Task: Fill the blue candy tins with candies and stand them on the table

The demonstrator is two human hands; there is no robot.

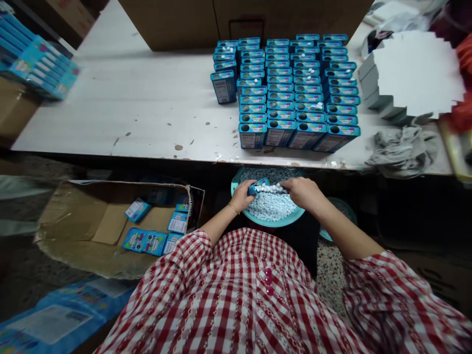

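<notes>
1. Workplace: a worn white table (147,98), stained and chipped along its near edge, lies beyond the grip. The person sits below that edge in a red checked garment.
2. Left hand (241,195): fingers closed round a small blue box (259,185), which lies tilted with its free end towards the right hand.
3. Right hand (304,192): fingers curled downward, tips at a line of pellets touching the held box. Whether they pinch anything cannot be told.
4. Directly under the grip: a teal bowl (275,223) on the lap, filled with small white and pale blue pellets (271,206).
5. Beyond the grip, on the table: upright blue boxes (295,88) in close rows, each with a round hole in its top. Some show white pellets at the hole.
6. Beyond and right of the grip: a crumpled grey cloth (401,147) and a stack of white card pieces (413,73).
7. Left of the grip, at floor level: an open cardboard carton (73,221) holding several blue boxes lying flat (143,242).
8. Far beyond the grip: a large brown box (184,19) at the table's back.
9. Far left: a blurred stack of blue packs (40,64).
</notes>
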